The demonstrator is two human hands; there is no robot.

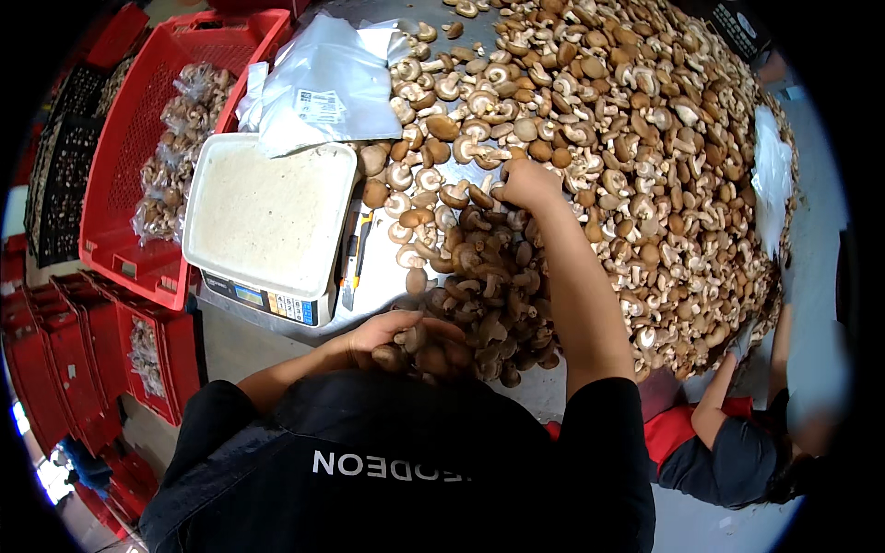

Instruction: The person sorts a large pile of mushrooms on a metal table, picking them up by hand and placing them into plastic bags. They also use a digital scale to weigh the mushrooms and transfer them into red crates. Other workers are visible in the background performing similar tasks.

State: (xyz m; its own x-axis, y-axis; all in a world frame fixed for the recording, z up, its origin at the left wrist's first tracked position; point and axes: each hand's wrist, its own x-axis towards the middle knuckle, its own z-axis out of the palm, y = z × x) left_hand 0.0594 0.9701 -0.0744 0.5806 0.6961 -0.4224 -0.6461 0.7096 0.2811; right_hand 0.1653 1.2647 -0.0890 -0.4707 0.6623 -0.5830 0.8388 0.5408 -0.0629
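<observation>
A large heap of shiitake mushrooms (657, 173) covers the right and middle of the metal table. Near the body my left hand (394, 339) is closed around several mushrooms (432, 359) at the table's edge. My right hand (527, 185) reaches over the heap, its fingertips on a mushroom stem. Between the two hands lies a shaded cluster of mushrooms (491, 276). To the left stands a digital scale (273, 207) with nothing on its pale tray. Beside it lies a utility knife (356, 256) with orange parts.
Clear plastic bags (332, 76) lie behind the scale. A red crate (124, 186) at left holds bagged mushrooms (183, 138); more red crates (83, 345) stand below. Another plastic bag (771, 180) rests on the heap's far right. A co-worker (733, 442) is at the lower right.
</observation>
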